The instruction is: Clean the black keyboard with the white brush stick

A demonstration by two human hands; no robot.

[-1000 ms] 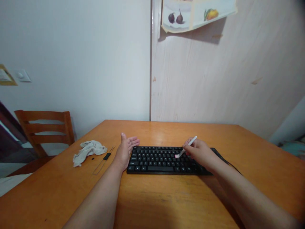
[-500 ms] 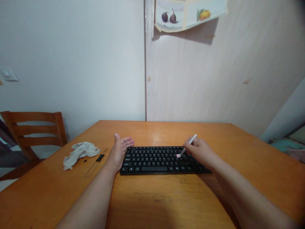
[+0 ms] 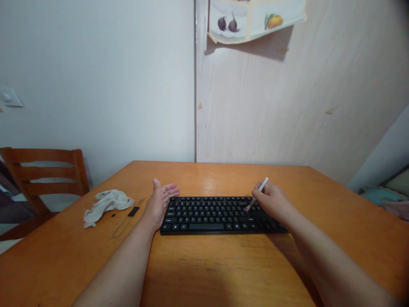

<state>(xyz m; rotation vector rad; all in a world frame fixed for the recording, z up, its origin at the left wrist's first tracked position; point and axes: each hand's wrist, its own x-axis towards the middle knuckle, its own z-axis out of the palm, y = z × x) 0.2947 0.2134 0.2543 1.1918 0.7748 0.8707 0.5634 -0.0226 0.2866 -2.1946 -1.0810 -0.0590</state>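
A black keyboard (image 3: 206,217) lies flat on the wooden table, its right end partly hidden behind my right hand and forearm. My right hand (image 3: 271,200) pinches a small brush (image 3: 262,185) with a white handle; its pinkish tip is down at the keys on the right part of the keyboard. Against the keyboard's left edge rests my left hand (image 3: 157,207), fingers stretched out and thumb up, holding nothing. Left of that hand lies a keycap puller (image 3: 133,211), a black grip with wire loops, and beside it a small black piece (image 3: 113,215), perhaps a keycap.
A crumpled whitish cloth (image 3: 108,204) lies on the left side of the wooden table (image 3: 204,264). Beyond the table's left edge stands a wooden chair (image 3: 47,172). Walls rise behind the table, with a fruit picture (image 3: 255,21) hung above.
My right hand has moved the brush rightward along the keys. My left hand stays at the keyboard's left edge. The view has turned slightly to the right.
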